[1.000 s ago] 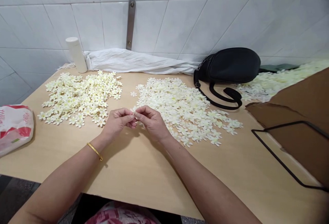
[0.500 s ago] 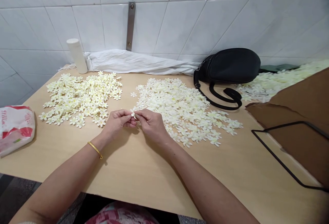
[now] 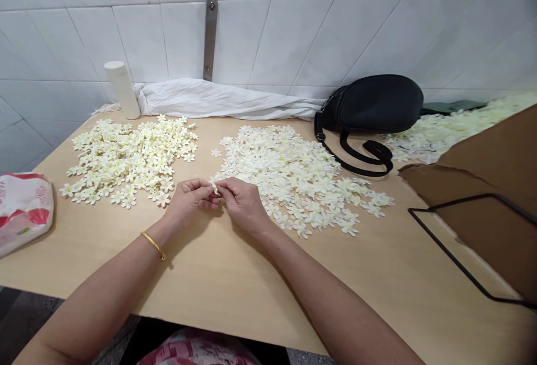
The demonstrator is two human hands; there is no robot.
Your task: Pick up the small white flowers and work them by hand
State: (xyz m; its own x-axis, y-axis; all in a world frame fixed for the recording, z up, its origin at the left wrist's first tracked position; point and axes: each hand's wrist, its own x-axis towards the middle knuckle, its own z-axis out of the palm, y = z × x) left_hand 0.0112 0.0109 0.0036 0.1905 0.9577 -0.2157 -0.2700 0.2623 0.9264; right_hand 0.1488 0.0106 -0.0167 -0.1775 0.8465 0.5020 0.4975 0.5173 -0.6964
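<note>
My left hand (image 3: 188,202) and my right hand (image 3: 244,203) meet over the middle of the table. Between their fingertips they pinch one small white flower (image 3: 215,187), partly covered by the fingers. A heap of cream-white flowers (image 3: 130,155) lies beyond my left hand. Another, flatter spread of white flowers (image 3: 285,169) lies beyond and to the right of my right hand. One loose flower (image 3: 216,153) rests between the two heaps. A gold bangle circles my left wrist.
On the wooden table (image 3: 235,292), a white bottle (image 3: 122,91) and white cloth (image 3: 218,99) stand along the wall. At right are a black bag (image 3: 380,103), brown cardboard (image 3: 490,186), a black wire frame (image 3: 453,259) and more flowers (image 3: 444,130). A red-white packet (image 3: 25,211) lies left.
The flower between my fingertips has tilted and shows less of its face. Both hands remain pinched together in nearly the same place. The whole view has shifted slightly.
</note>
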